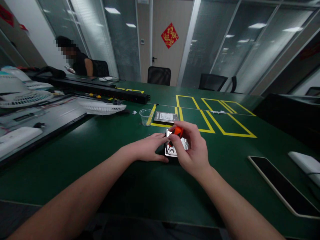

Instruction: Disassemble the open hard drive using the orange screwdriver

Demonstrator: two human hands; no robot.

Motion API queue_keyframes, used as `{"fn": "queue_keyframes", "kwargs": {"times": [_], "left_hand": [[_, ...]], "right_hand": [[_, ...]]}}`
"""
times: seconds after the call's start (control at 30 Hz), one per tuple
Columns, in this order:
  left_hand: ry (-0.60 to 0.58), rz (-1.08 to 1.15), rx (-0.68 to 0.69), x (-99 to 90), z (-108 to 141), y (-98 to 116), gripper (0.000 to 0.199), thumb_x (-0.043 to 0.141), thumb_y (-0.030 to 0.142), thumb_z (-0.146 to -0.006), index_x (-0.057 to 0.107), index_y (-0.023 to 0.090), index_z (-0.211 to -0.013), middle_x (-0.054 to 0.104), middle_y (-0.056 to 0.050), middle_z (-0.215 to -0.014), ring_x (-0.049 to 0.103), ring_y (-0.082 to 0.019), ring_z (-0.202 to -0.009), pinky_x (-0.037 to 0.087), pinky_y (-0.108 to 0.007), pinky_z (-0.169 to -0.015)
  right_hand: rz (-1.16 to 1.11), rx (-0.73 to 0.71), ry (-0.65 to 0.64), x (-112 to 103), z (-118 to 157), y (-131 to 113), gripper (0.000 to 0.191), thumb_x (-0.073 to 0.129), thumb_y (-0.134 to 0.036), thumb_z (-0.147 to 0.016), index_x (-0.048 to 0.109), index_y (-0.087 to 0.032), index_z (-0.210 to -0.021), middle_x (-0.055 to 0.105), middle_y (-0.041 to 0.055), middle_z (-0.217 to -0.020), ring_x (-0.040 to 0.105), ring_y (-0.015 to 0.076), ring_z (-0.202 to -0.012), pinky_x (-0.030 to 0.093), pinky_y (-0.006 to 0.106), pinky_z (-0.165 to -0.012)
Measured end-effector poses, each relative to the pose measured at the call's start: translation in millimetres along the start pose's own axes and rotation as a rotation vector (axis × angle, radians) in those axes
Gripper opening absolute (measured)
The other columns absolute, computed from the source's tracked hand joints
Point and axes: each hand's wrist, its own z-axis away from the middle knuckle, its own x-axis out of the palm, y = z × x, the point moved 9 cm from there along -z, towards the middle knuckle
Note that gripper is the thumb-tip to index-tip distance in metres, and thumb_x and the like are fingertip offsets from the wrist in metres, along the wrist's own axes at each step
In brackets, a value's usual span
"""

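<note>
A silver hard drive point(172, 152) lies on the green table in front of me, partly covered by my hands. My left hand point(147, 148) grips it along its left side, thumb at the near edge and fingers at the far edge. In my right hand point(196, 151) is a screwdriver with an orange-red and black handle point(178, 131), pinched between thumb and fingers. The screwdriver slants over the drive's face, its shaft pointing down toward the lower left. Whether the tip sits in a screw is too small to tell. Just beyond lies a second hard drive point(166, 116), label up.
Left of the second drive stands a clear plastic cup point(146, 118). White fan grilles point(103, 107) and a long black bar point(107, 91) occupy the left side. A tablet-like device point(282, 185) lies at right beside a white box point(306, 163). A person point(83, 65) sits at far left.
</note>
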Motion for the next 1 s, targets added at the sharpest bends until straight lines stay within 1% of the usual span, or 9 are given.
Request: {"fn": "queue_keyframes", "kwargs": {"times": [0.13, 0.2, 0.27, 0.33, 0.43, 0.6, 0.77, 1.0], "left_hand": [[0.002, 0.008, 0.002, 0.6, 1.0, -0.2, 0.098, 0.102, 0.07, -0.101, 0.068, 0.027, -0.183, 0.066, -0.021, -0.193, 0.055, -0.052, -0.186, 0.048, -0.068, -0.153], [-0.001, 0.004, 0.004, 0.3, 0.9, 0.6, 0.098, 0.102, 0.07, -0.102, 0.068, 0.027, -0.182, 0.066, -0.021, -0.193, 0.055, -0.052, -0.186, 0.048, -0.069, -0.154], [-0.016, -0.005, -0.013, 0.6, 0.6, 0.1, 0.097, 0.103, 0.072, -0.102, 0.07, 0.027, -0.181, 0.066, -0.021, -0.193, 0.057, -0.053, -0.184, 0.049, -0.068, -0.153], [-0.027, -0.014, -0.025, 0.9, 0.3, -0.9, 0.095, 0.103, 0.074, -0.102, 0.072, 0.028, -0.179, 0.067, -0.02, -0.192, 0.058, -0.053, -0.182, 0.05, -0.068, -0.153], [-0.021, -0.018, -0.008, 0.8, -0.2, -0.9, 0.096, 0.102, 0.072, -0.103, 0.071, 0.029, -0.182, 0.067, -0.02, -0.192, 0.059, -0.052, -0.181, 0.047, -0.069, -0.154], [-0.029, -0.028, -0.004, 2.3, -0.7, -0.6, 0.094, 0.101, 0.073, -0.104, 0.072, 0.028, -0.181, 0.068, -0.02, -0.191, 0.059, -0.051, -0.182, 0.046, -0.069, -0.155], [-0.042, -0.041, -0.044, 1.9, -0.5, 0.1, 0.095, 0.104, 0.07, -0.102, 0.072, 0.026, -0.179, 0.068, -0.021, -0.19, 0.058, -0.052, -0.182, 0.047, -0.068, -0.155], [-0.03, -0.025, -0.043, 0.9, -0.7, -0.2, 0.097, 0.104, 0.072, -0.101, 0.07, 0.026, -0.18, 0.067, -0.021, -0.191, 0.057, -0.054, -0.184, 0.05, -0.069, -0.153]], "right_hand": [[-0.026, -0.029, -0.03, 0.1, -2.4, -4.2, 0.035, 0.072, -0.029, -0.129, 0.08, -0.032, -0.163, 0.094, 0.0114, -0.147, 0.094, 0.0286, -0.122, 0.082, 0.05, -0.11], [-0.067, -0.022, -0.042, 0.0, -2.5, -4.1, 0.037, 0.067, -0.029, -0.131, 0.081, -0.033, -0.165, 0.093, 0.0112, -0.15, 0.093, 0.0285, -0.124, 0.081, 0.052, -0.116], [-0.105, -0.011, -0.055, 0.7, -1.8, -3.0, 0.041, 0.06, -0.029, -0.133, 0.081, -0.034, -0.168, 0.093, 0.0113, -0.152, 0.093, 0.0284, -0.124, 0.08, 0.054, -0.118], [-0.125, -0.004, -0.064, 1.5, -0.7, -1.2, 0.044, 0.055, -0.029, -0.134, 0.08, -0.035, -0.17, 0.092, 0.0111, -0.151, 0.092, 0.0286, -0.124, 0.08, 0.055, -0.118], [-0.128, -0.001, -0.066, 2.0, 0.8, 1.4, 0.047, 0.053, -0.028, -0.134, 0.08, -0.036, -0.172, 0.092, 0.0106, -0.147, 0.092, 0.0282, -0.121, 0.08, 0.054, -0.117], [-0.129, -0.002, -0.073, 2.4, 1.0, 2.1, 0.049, 0.053, -0.022, -0.132, 0.079, -0.036, -0.172, 0.092, 0.0109, -0.154, 0.092, 0.0279, -0.124, 0.079, 0.054, -0.118], [-0.101, -0.011, -0.059, 1.1, -1.1, -0.6, 0.044, 0.054, -0.025, -0.133, 0.08, -0.033, -0.168, 0.093, 0.0118, -0.149, 0.092, 0.0284, -0.121, 0.081, 0.053, -0.113], [-0.042, 0.011, -0.028, -0.2, -2.0, -2.2, 0.033, 0.061, -0.032, -0.133, 0.082, -0.032, -0.158, 0.093, 0.0115, -0.142, 0.092, 0.0301, -0.12, 0.081, 0.054, -0.111]]}}
